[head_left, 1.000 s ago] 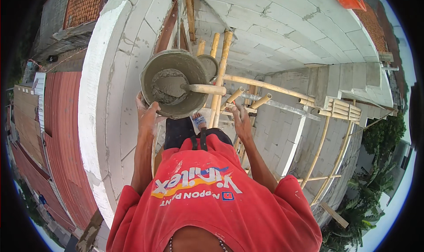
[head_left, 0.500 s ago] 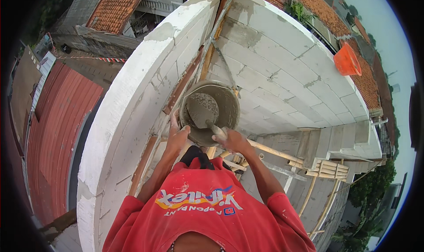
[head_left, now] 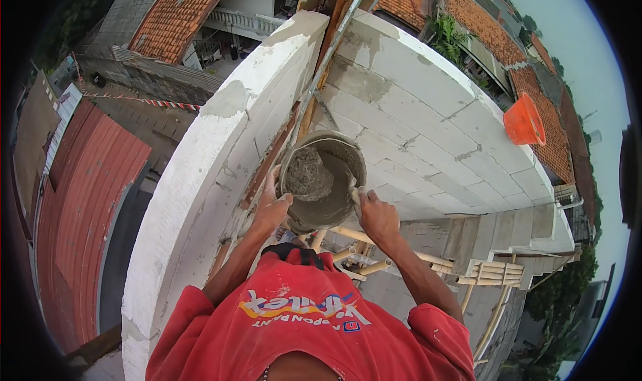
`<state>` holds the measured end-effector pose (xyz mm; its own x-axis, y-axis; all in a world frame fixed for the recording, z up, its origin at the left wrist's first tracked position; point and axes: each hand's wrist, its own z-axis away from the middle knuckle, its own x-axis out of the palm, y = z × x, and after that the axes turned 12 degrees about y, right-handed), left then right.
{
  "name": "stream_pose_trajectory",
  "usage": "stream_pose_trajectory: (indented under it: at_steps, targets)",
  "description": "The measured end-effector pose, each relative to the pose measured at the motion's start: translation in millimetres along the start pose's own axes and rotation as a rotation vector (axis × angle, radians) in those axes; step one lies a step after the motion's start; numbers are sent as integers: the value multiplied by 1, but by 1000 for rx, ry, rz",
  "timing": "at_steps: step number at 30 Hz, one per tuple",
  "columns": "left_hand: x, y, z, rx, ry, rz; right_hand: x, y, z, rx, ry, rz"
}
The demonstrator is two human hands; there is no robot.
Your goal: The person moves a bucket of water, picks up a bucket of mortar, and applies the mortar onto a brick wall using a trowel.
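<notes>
My left hand [head_left: 269, 209] grips the left side of a grey bucket [head_left: 321, 217] of wet mortar, fingers wrapped at its rim. My right hand [head_left: 374, 215] is closed on a trowel's handle [head_left: 354, 192] at the bucket's right side. A rough heap of grey mortar [head_left: 307, 175] shows inside the bucket; the trowel's blade is hard to make out in it. The bucket is just in front of my body, below the corner where two block walls meet, beside a metal bar [head_left: 319, 87] and wooden boards.
A white block wall [head_left: 200, 180] curves at left; another [head_left: 428, 113] carries an orange bucket [head_left: 523, 119] on top. Bamboo poles [head_left: 488, 274] are below at right. Beyond the walls lie tiled roofs [head_left: 170, 17], a red metal roof [head_left: 87, 227] and striped tape [head_left: 157, 103].
My right hand has taken hold of the trowel's handle and moved right with it. The bucket has moved right. The view has tilted up, showing more roofs and wall tops.
</notes>
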<state>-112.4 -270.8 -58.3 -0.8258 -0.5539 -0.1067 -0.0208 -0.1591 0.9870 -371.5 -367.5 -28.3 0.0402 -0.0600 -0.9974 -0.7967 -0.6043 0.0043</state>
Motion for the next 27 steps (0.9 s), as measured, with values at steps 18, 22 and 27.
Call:
stream_pose_trajectory:
  at_steps: [18,22,27]
  targets:
    - [4,-3,-51,40,47,-11,-65,37,-84,16,-69,99]
    - [1,12,-49,154,28,-114,-38,51,-104,-133,-183,17]
    - [0,19,-52,131,11,-56,-16,75,-113,-217,-315,-288]
